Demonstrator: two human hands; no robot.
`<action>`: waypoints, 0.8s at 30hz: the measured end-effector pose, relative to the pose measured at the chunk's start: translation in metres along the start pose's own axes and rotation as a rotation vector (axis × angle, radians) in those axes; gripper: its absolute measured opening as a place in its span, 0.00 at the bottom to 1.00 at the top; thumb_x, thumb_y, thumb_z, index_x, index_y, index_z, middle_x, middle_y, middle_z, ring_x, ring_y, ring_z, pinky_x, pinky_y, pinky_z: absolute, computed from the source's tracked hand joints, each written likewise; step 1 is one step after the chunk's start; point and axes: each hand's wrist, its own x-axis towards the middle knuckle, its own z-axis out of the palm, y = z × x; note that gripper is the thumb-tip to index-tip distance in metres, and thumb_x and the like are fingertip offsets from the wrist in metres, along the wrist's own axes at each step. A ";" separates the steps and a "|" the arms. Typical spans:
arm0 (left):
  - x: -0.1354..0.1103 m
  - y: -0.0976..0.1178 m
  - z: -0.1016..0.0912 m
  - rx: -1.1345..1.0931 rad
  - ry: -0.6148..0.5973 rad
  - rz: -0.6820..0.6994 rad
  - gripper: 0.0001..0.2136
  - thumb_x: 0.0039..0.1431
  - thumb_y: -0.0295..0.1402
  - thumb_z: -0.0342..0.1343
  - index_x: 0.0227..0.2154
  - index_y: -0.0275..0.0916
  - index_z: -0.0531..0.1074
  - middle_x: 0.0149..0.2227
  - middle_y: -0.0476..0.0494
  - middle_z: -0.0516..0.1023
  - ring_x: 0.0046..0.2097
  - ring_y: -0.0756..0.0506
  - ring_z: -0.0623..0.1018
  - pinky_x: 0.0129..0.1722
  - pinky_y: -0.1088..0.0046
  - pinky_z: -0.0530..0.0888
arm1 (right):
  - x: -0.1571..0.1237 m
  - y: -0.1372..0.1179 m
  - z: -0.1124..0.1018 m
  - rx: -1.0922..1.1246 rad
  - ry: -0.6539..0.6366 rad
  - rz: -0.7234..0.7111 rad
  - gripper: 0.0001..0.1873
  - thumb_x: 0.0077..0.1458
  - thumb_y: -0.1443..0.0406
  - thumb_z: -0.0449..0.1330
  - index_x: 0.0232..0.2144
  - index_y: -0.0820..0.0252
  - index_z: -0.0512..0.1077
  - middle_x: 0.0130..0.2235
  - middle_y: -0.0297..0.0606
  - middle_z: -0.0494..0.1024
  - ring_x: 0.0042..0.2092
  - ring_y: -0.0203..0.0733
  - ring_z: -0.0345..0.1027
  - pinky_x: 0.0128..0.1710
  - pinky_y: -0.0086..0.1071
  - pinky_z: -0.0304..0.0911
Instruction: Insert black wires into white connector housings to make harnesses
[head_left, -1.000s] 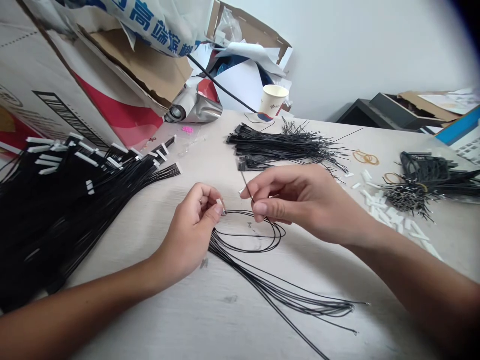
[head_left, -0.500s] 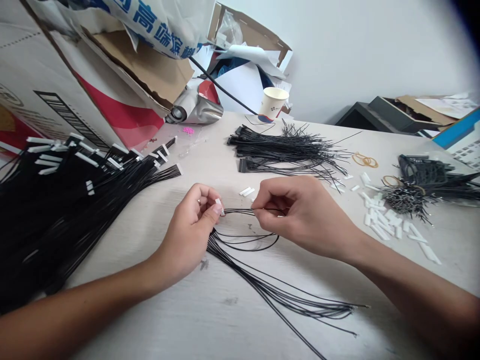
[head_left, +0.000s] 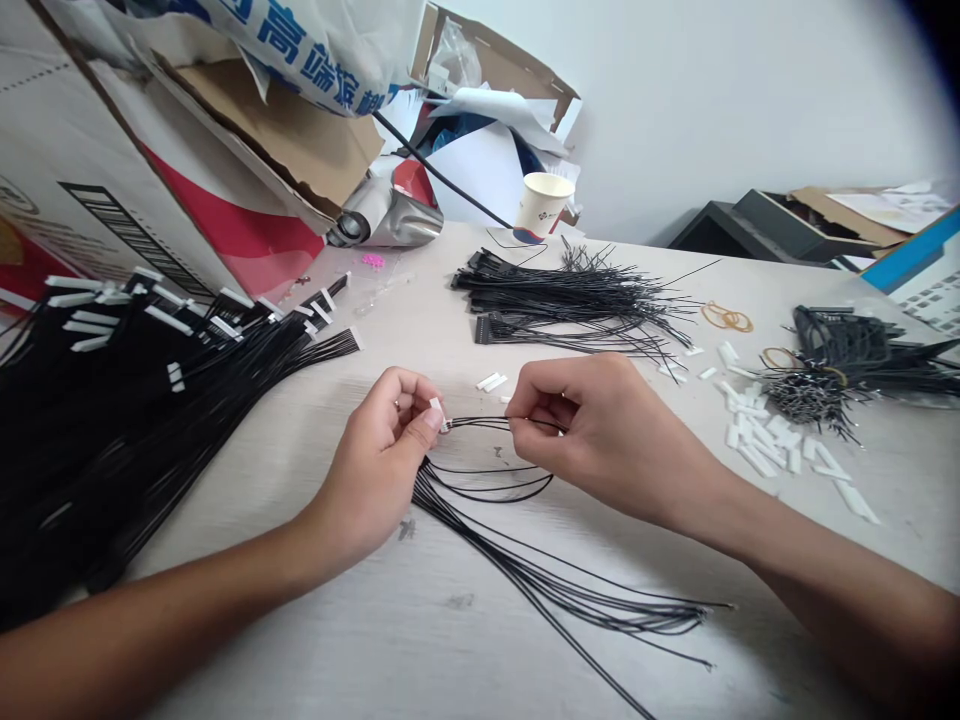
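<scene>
Jutting from left hand (head_left: 382, 455): connector (head_left: 439, 412)

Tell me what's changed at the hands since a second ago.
The right hand has dropped slightly and closed up: a second ago it pinched a wire whose end stuck upward; now its grip is on the black wires running from the white connector. Small white pieces beyond it are now uncovered. The left hand still pinches the connector, and the loose wire bundle lies as before.
</scene>
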 end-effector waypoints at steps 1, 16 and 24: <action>0.000 0.000 0.000 0.001 0.002 0.001 0.03 0.62 0.28 0.53 0.33 0.41 0.65 0.30 0.52 0.69 0.31 0.50 0.68 0.30 0.72 0.65 | 0.000 0.000 0.000 0.003 -0.003 0.006 0.09 0.41 0.77 0.56 0.17 0.60 0.65 0.17 0.26 0.62 0.21 0.29 0.51 0.22 0.27 0.49; 0.001 0.002 0.002 0.032 0.014 -0.005 0.02 0.60 0.28 0.53 0.32 0.41 0.66 0.29 0.52 0.69 0.31 0.50 0.68 0.30 0.72 0.65 | 0.002 0.001 -0.001 0.076 -0.056 -0.013 0.09 0.42 0.77 0.54 0.18 0.61 0.66 0.18 0.26 0.60 0.22 0.29 0.51 0.22 0.26 0.49; 0.000 0.003 0.002 0.049 0.011 -0.008 0.03 0.59 0.27 0.54 0.31 0.40 0.67 0.28 0.52 0.70 0.30 0.50 0.69 0.29 0.72 0.66 | 0.003 0.003 0.007 0.169 -0.048 -0.029 0.08 0.46 0.76 0.56 0.22 0.63 0.71 0.21 0.28 0.67 0.24 0.29 0.57 0.25 0.26 0.53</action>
